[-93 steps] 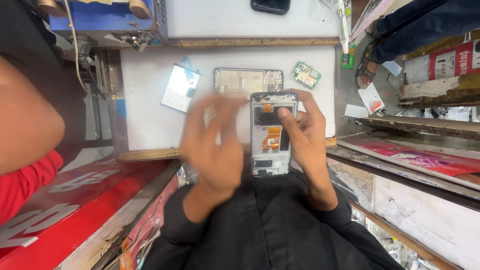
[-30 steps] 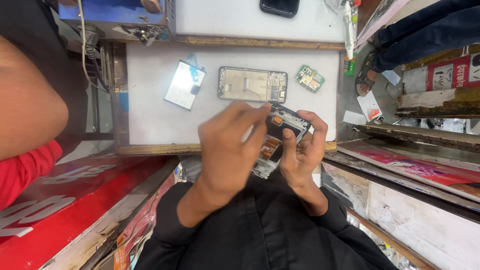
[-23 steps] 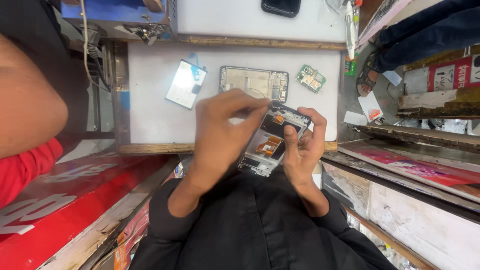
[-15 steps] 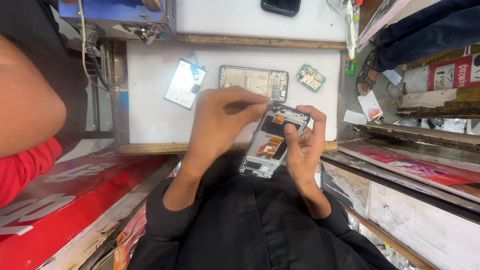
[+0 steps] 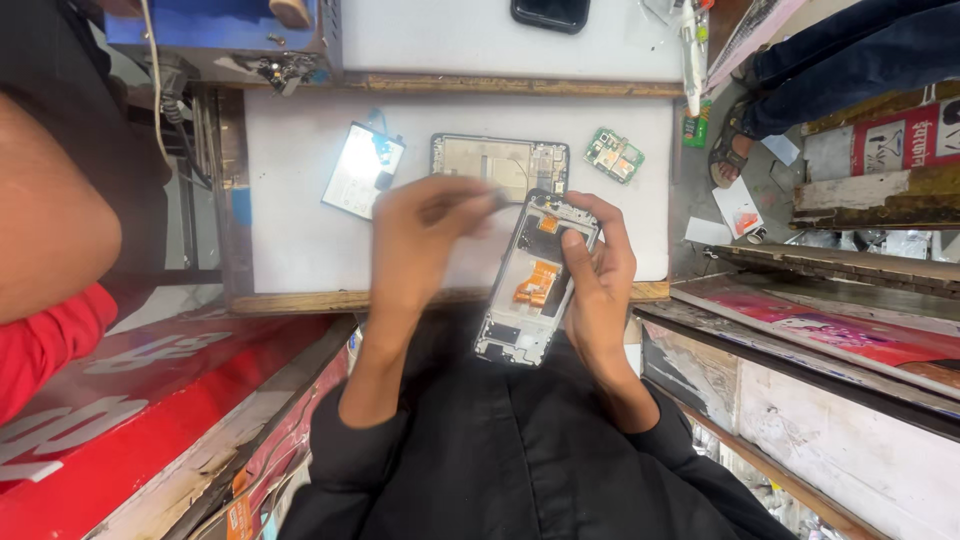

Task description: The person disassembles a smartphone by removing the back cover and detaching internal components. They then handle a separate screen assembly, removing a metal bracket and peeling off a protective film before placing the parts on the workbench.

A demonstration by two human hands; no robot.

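Observation:
My right hand (image 5: 600,285) grips an opened phone frame (image 5: 530,285), tilted, with an orange flex cable showing inside and my thumb pressed on it. My left hand (image 5: 425,240) hovers just left of the frame's top, fingers pinched on a thin dark tool that is blurred. Both hands are held above the near edge of a white work table (image 5: 290,230). On the table lie a second phone frame (image 5: 495,160), a small green circuit board (image 5: 613,154) and a silvery battery-like part (image 5: 362,182).
Another person's arm in a red sleeve (image 5: 45,290) is at the left. A dark phone (image 5: 550,12) lies on the far surface. Someone's leg and sandalled foot (image 5: 735,135) are at the upper right. Red printed boards (image 5: 150,400) lie at the lower left.
My left hand has lifted off the phone frame and drawn left with the tool. The frame, earlier upright, is now tilted in my right hand.

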